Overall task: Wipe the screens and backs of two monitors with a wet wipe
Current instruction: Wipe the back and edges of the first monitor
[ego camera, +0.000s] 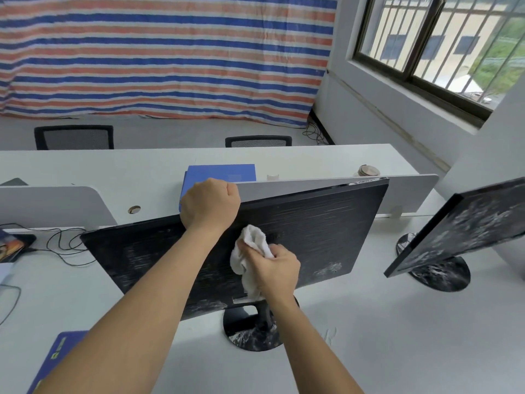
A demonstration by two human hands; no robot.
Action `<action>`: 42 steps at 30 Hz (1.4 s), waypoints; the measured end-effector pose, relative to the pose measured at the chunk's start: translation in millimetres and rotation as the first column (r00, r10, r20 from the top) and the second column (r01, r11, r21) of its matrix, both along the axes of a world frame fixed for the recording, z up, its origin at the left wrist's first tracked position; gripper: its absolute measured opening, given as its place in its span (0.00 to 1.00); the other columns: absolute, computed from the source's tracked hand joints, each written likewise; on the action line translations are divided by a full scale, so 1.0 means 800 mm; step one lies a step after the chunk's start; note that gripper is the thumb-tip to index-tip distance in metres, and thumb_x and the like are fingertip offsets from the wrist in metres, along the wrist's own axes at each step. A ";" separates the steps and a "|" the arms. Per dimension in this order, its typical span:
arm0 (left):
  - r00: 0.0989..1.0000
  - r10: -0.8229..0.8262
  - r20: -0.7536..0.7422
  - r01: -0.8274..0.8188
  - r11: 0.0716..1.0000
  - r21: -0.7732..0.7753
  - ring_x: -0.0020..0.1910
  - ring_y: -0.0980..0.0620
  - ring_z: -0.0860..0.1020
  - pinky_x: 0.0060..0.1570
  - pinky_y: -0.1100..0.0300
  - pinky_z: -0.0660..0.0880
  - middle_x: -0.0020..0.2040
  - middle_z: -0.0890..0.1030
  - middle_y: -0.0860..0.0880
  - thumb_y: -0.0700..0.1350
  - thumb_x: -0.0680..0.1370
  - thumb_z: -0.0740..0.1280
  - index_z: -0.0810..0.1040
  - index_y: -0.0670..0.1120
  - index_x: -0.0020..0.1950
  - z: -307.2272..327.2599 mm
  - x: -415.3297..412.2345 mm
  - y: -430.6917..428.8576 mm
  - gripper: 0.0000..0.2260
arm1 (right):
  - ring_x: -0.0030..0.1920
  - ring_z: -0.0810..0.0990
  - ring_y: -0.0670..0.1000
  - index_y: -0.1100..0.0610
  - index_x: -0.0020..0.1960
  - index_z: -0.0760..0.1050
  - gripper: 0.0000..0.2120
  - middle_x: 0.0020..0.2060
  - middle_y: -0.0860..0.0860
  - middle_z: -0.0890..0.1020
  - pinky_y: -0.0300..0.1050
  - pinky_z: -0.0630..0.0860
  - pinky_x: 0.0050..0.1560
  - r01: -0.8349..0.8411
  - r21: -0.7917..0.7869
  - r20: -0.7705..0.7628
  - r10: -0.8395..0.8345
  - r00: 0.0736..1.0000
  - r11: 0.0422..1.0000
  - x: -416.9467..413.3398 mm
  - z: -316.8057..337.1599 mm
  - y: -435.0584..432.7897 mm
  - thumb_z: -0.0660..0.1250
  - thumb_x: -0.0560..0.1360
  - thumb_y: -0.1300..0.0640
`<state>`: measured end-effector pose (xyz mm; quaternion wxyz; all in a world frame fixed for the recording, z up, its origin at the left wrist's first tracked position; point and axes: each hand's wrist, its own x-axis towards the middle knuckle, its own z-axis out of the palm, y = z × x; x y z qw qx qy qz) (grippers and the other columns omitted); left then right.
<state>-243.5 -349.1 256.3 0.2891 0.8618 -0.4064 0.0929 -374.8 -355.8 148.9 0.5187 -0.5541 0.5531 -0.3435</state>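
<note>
The fingers (279,251) of the right hand (277,270) are what we meet first. They are curled round a bunched white wet wipe (252,243) and press it against the dark rear panel of the nearer monitor (312,231), about mid-panel, above where the stand neck joins.

The left hand (210,204) sits on that monitor's top edge, left of its middle, with its fingers folded over the rim. Their tips lie behind the panel, so we take it for a grip but cannot see the far side.

The monitor leans on a round black base (241,325), smeared pale, which stands on the white worktop (369,336). Faint streaks cross the panel, with a whitish patch near its lower right corner.

To the right, well apart, we find the second monitor (468,231), also tilted. Its dark surface is heavily mottled with white residue, as is its round base (443,275).

Beyond the low divider (412,191) lies a blue folder (221,173), and black cables (65,245) trail at the left.
</note>
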 end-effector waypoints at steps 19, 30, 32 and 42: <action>1.000 0.005 0.001 -0.005 1.000 -0.003 0.24 0.49 0.61 0.27 0.61 0.56 0.23 0.63 0.48 0.42 0.78 0.57 0.62 0.44 0.25 0.003 -0.007 0.004 0.20 | 0.26 0.73 0.46 0.57 0.29 0.72 0.29 0.23 0.48 0.73 0.42 0.71 0.28 -0.003 0.114 0.043 -0.001 0.999 0.993 -0.024 0.008 -0.015 0.75 0.58 0.32; 0.999 0.013 0.035 -0.012 1.000 -0.028 0.24 0.49 0.61 0.28 0.61 0.58 0.23 0.64 0.48 0.42 0.78 0.58 0.63 0.44 0.24 0.001 -0.010 0.002 0.21 | 0.31 0.76 0.52 0.68 0.61 0.74 0.17 0.33 0.53 0.78 0.42 0.74 0.32 0.412 0.501 0.091 -0.520 0.849 0.761 -0.191 -0.124 -0.104 0.64 0.77 0.58; 0.999 0.016 0.051 -0.014 0.999 -0.042 0.24 0.49 0.61 0.27 0.61 0.57 0.23 0.63 0.48 0.42 0.78 0.58 0.63 0.44 0.24 0.001 -0.011 0.002 0.21 | 0.33 0.81 0.55 0.65 0.65 0.70 0.18 0.36 0.57 0.82 0.41 0.79 0.29 0.387 0.535 0.123 -0.523 0.844 0.751 -0.200 -0.136 -0.115 0.62 0.76 0.67; 0.996 0.015 0.092 -0.009 0.998 -0.062 0.24 0.46 0.60 0.27 0.60 0.59 0.22 0.62 0.47 0.42 0.76 0.58 0.63 0.43 0.24 -0.002 -0.012 0.000 0.20 | 0.67 0.71 0.62 0.49 0.81 0.45 0.37 0.75 0.56 0.65 0.50 0.67 0.66 0.226 0.082 -0.220 -0.204 0.954 0.971 -0.149 -0.117 -0.132 0.52 0.77 0.70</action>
